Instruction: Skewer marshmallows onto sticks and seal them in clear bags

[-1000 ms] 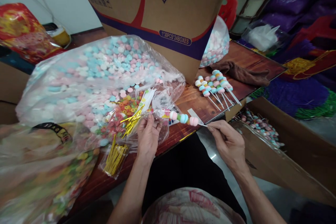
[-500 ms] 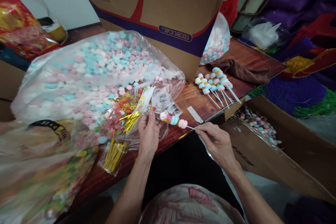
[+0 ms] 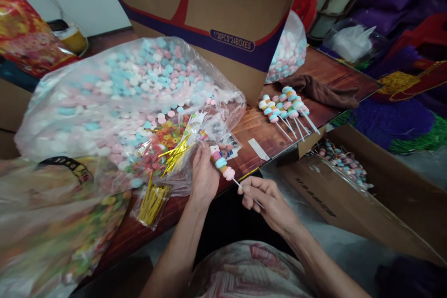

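Note:
My right hand point(image 3: 260, 193) pinches the white stick of a marshmallow skewer point(image 3: 228, 173) threaded with pink, blue and orange pieces. Around the skewer's upper end, a thin clear printed wrapper point(image 3: 203, 136) appears to sit; its edges are hard to see. My left hand point(image 3: 205, 174) is closed on that wrapper, thumb up, beside the upper candies. Close to its left lie loose gold twist ties point(image 3: 176, 152), white sticks point(image 3: 197, 120) and ring-shaped gummies point(image 3: 171, 136). A packet of gold ties point(image 3: 152, 205) rests at the table's front edge.
A big clear bag of pastel marshmallows point(image 3: 139, 79) covers the table's left, before a large carton point(image 3: 237, 18). Several finished skewers point(image 3: 284, 104) lie at right near a brown cloth point(image 3: 321, 91). An open box point(image 3: 314, 191) of skewers stands lower right. A gummy bag point(image 3: 63, 223) fills the near left.
My right hand has moved down and left with the stick, tilting the skewer more steeply. My left hand has shifted slightly right, nearer the candies.

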The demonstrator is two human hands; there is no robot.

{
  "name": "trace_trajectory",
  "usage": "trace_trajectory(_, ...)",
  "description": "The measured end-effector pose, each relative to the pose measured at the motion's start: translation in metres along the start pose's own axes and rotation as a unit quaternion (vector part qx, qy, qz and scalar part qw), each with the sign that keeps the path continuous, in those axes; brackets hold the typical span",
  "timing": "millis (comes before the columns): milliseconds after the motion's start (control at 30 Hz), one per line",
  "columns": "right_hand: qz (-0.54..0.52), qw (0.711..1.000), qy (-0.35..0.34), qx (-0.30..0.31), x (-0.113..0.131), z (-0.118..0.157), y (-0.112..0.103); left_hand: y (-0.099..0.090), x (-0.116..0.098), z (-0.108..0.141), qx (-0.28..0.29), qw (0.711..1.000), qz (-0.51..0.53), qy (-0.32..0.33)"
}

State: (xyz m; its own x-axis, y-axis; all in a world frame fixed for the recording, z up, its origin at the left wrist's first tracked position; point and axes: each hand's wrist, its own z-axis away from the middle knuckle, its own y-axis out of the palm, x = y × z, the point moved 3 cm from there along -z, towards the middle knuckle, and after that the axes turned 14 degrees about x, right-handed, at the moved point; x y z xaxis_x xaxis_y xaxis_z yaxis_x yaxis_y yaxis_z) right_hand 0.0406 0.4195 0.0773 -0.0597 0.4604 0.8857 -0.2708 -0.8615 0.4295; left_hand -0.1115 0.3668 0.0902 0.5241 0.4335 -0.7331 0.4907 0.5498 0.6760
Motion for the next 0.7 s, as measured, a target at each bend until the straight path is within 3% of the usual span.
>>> trace_trajectory(100, -0.195, 0.98, 0.017, 0.031, -0.01, -0.003, 0.005, 0.001, 0.001, 0.001, 0.035, 0.999, 0.019, -0.019)
trace_trajectory(200, -0.221, 0.975, 0.007, 0.021, -0.013, -0.01, 0.01, 0.002, 0.004, 0.003, 0.054, 0.997, 0.026, -0.051)
trace_trajectory(333, -0.039, 0.995, -0.05, -0.08, -0.003, -0.019, 0.013, 0.002, 0.007, 0.007, 0.055, 0.997, 0.006, -0.058)
trace_trajectory(533, 0.195, 0.967, -0.108, -0.12, 0.012, -0.018, 0.013, 0.005, -0.001, 0.007, 0.113, 0.986, -0.021, -0.12)
trace_trajectory(700, 0.228, 0.964, -0.102, -0.089, 0.009, -0.012, 0.015, 0.0, -0.011, -0.002, 0.026, 0.997, 0.014, -0.066)
